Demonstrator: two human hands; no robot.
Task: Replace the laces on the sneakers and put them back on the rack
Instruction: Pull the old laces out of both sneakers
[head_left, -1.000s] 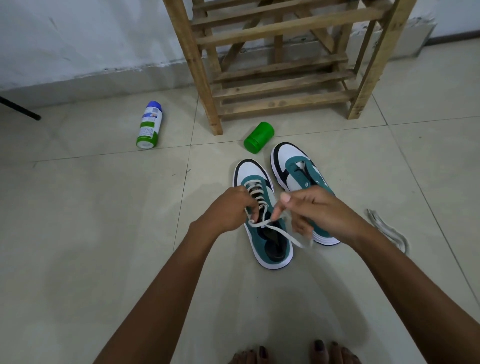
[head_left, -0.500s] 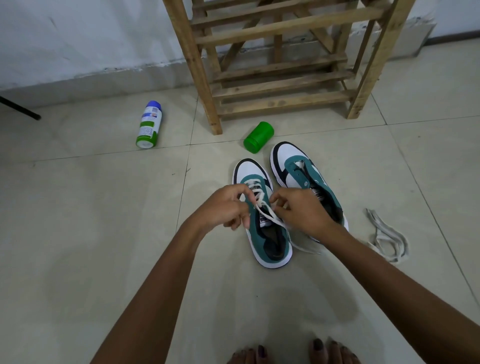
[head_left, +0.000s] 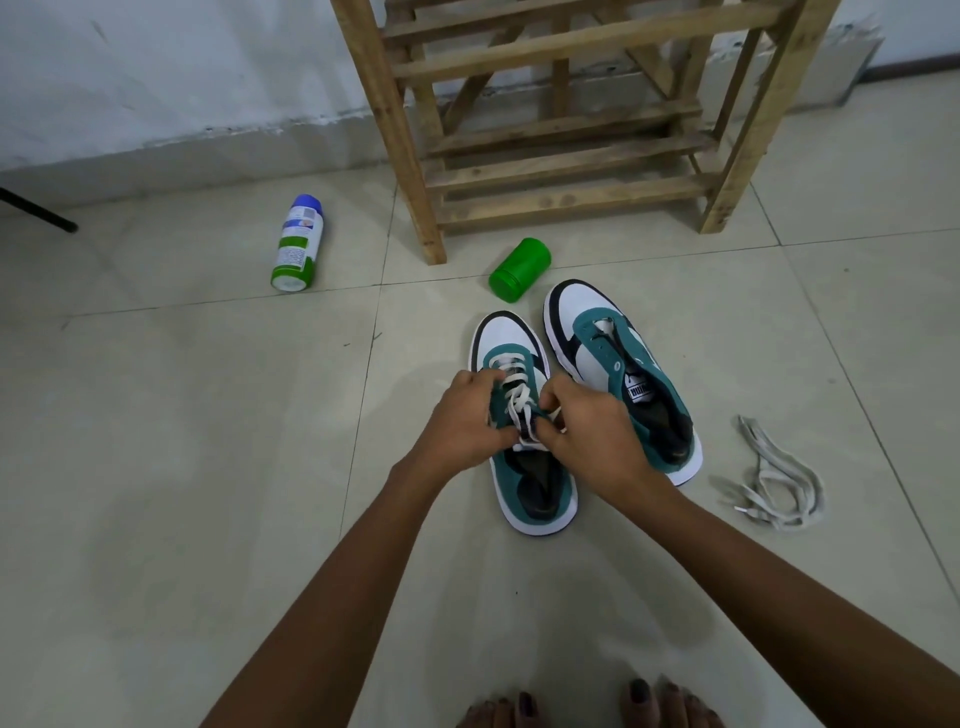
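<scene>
Two green, white and black sneakers stand side by side on the tiled floor. The left sneaker (head_left: 530, 478) carries a white lace (head_left: 514, 400) threaded through its eyelets. My left hand (head_left: 462, 421) pinches the lace at the sneaker's left side. My right hand (head_left: 592, 431) pinches the lace from the right, close to the tongue. The right sneaker (head_left: 618, 364) has bare eyelets and no lace. A loose pale lace (head_left: 769, 478) lies in a heap on the floor to its right. The wooden rack (head_left: 550, 130) stands behind the shoes.
A green jar (head_left: 519, 269) lies on its side just in front of the rack's left leg. A white, green and blue spray can (head_left: 297, 244) lies further left. A dark rod (head_left: 39, 212) pokes in at the far left. My bare toes (head_left: 587, 706) show at the bottom edge.
My right hand has moved left from over the right sneaker to the left sneaker's tongue. Both hands have closed in together on the lace, and the loose lace ends have been drawn up.
</scene>
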